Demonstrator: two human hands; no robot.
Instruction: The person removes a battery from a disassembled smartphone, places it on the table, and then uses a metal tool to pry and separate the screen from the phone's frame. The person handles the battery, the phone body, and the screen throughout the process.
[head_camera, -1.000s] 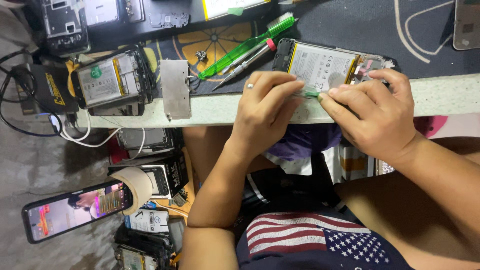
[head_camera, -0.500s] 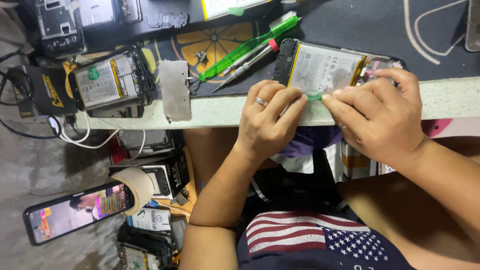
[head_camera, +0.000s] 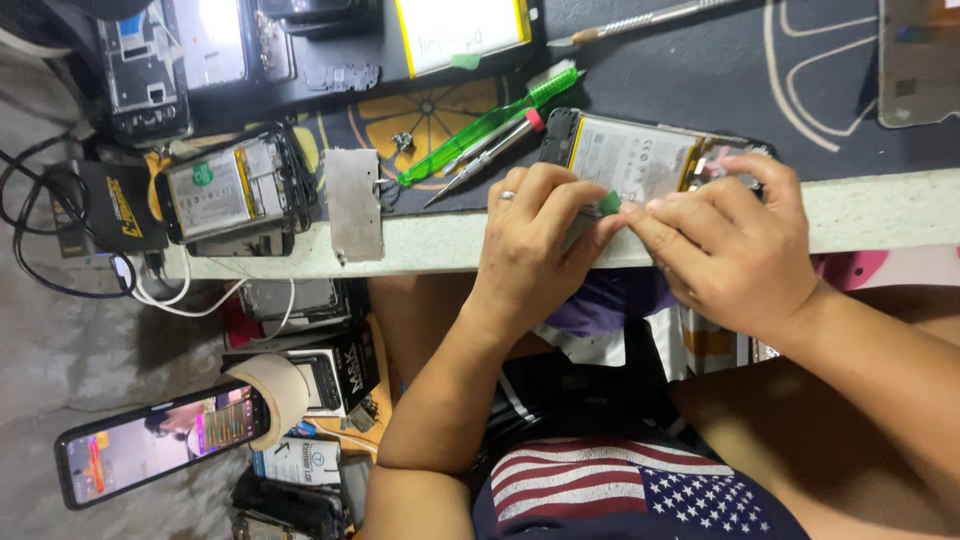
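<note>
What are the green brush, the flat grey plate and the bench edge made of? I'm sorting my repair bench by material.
Green brush: translucent plastic by the look, since light shows through the handle. Grey plate: probably thin sheet metal, matte and dull silver with small tabs. Bench edge: looks like pale speckled stone or concrete, unpolished; it cannot be told which.

Opened phone (head_camera: 640, 160), flat at table edge (head_camera: 440, 250)

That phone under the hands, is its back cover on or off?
Off. The phone lies with its battery bare, while left hand and right hand pinch a green tab.
</note>
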